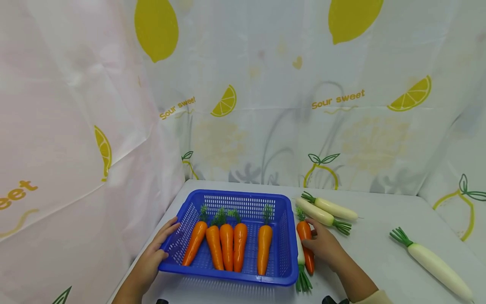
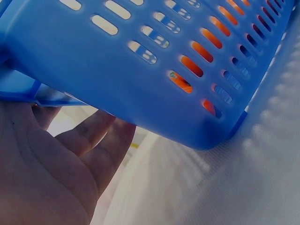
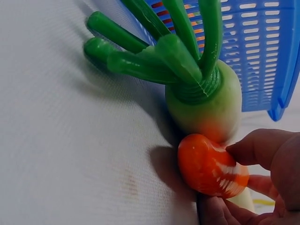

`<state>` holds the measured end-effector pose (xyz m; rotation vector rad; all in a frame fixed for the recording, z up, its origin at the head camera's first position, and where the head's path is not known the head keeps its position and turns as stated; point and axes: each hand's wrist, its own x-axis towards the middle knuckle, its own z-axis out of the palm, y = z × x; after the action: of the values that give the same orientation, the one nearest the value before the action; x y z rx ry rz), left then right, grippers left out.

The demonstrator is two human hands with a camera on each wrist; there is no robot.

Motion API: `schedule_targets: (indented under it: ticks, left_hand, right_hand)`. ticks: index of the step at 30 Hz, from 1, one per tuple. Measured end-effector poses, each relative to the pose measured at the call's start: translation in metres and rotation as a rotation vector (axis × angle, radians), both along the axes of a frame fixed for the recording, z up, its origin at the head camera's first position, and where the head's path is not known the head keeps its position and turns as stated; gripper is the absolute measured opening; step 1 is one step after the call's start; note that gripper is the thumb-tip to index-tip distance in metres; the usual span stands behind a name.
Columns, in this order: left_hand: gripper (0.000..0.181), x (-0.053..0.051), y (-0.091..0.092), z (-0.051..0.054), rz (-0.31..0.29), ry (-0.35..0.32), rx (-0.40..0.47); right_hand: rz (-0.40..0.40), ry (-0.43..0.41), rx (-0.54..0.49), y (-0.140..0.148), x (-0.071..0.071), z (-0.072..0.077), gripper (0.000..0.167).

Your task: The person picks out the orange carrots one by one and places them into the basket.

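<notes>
A blue plastic basket (image 1: pixel 228 276) stands on the table with several orange carrots (image 1: pixel 226 245) inside, their leafy tops toward the far wall. At its left rim is my left hand (image 1: pixel 148 259), which grips the edge; the left wrist view shows fingers passing behind the rim. Outside the basket's right wall, my right hand (image 1: pixel 325 245) pinches another carrot (image 3: pixel 206 164) between thumb and fingers. That carrot lies alongside a white radish (image 3: pixel 206 115), whose green stalks point toward the near table edge. The basket partly hides this radish in the head view.
Two white radishes (image 1: pixel 334 207) lie together beyond my right hand. Another radish (image 1: pixel 436 268) lies alone at the far right of the white table (image 1: pixel 379 236). Lemon-printed curtains (image 1: pixel 265 126) enclose the back and sides, the left one close to my left arm.
</notes>
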<state>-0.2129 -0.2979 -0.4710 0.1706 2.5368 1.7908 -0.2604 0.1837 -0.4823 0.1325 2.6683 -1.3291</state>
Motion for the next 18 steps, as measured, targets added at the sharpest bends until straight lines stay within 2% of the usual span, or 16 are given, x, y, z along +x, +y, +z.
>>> schedule_targets:
  ticks: [18]
  left_hand:
    - [0.084,-0.0007,-0.0011,-0.0010,0.005,-0.016,-0.018]
  right_hand:
    - [-0.070,-0.035,-0.104,0.0032,0.0022,-0.0035,0.074]
